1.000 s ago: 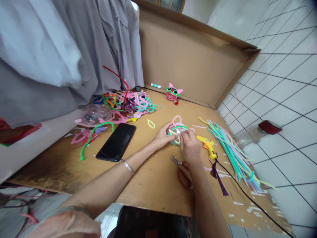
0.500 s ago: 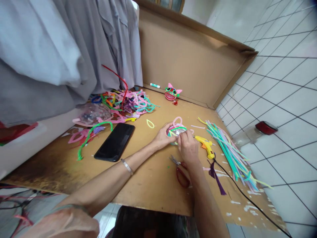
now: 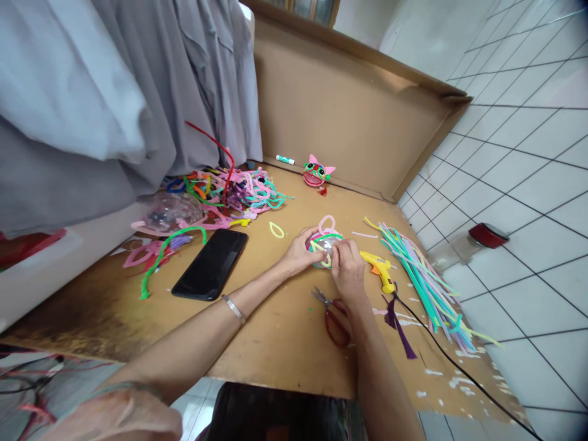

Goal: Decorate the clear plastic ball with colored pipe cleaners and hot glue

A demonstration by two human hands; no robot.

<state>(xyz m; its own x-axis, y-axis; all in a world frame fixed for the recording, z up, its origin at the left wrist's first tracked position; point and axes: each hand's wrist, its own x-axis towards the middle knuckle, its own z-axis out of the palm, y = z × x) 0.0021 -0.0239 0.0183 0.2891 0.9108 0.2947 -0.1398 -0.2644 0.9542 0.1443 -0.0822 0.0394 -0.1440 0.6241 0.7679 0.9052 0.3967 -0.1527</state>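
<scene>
One workpiece (image 3: 327,244): clear, rounded, trimmed with coloured fuzzy stems; it sits between both hands, near the middle of the tabletop (image 3: 280,343).
Trim: a pink loop (image 3: 327,217) rises at the far side; a green strip (image 3: 337,236) crosses the top.
Left hand (image 3: 298,252): curled around the workpiece's left side, gripping it; a metal bracelet (image 3: 234,309) circles the wrist.
Right hand (image 3: 348,264): fingers bunched at the workpiece's right side; what they pinch, if anything, cannot be told.
Glue gun (image 3: 379,268): yellow, lying just right of the right hand, black cord trailing toward the near right corner.
Scissors (image 3: 327,302): red-handled, partly covered by the right forearm.
Purple tassel (image 3: 400,327): right of that forearm.
Stem bundle (image 3: 425,285): pastel, along the table's right side.
Phone (image 3: 210,264): dark-screened, left of the left hand.
Yellow loop (image 3: 280,235): loose, beyond the left wrist.
Pink-eared figure (image 3: 315,173): near the upright cardboard (image 3: 340,110).
</scene>
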